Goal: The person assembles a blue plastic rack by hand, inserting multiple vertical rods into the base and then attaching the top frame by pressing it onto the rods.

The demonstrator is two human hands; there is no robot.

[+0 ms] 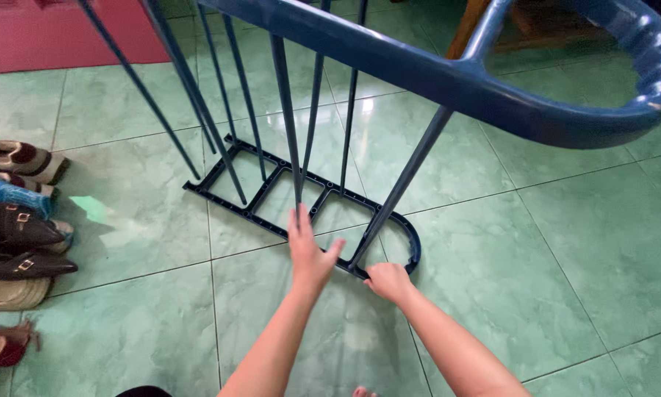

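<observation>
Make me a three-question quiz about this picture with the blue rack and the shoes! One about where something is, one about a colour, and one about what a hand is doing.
1. Where are the shoes?
A. along the left edge, on the floor
B. on the rack's upper frame
C. on the red mat

2. What colour is the rack?
A. yellow
B. blue
C. white

3. What is the right hand doing?
A. resting flat on a shoe
B. hanging free in the air
C. closed at the foot of a slanted rod, on the bottom frame

Answers:
1 A, the shoes lie in a row on the green tiled floor at the left.
2 B, the rods and both frames are blue.
3 C, its fingers curl where the rod meets the frame, while the left hand reaches open beside it.
</observation>
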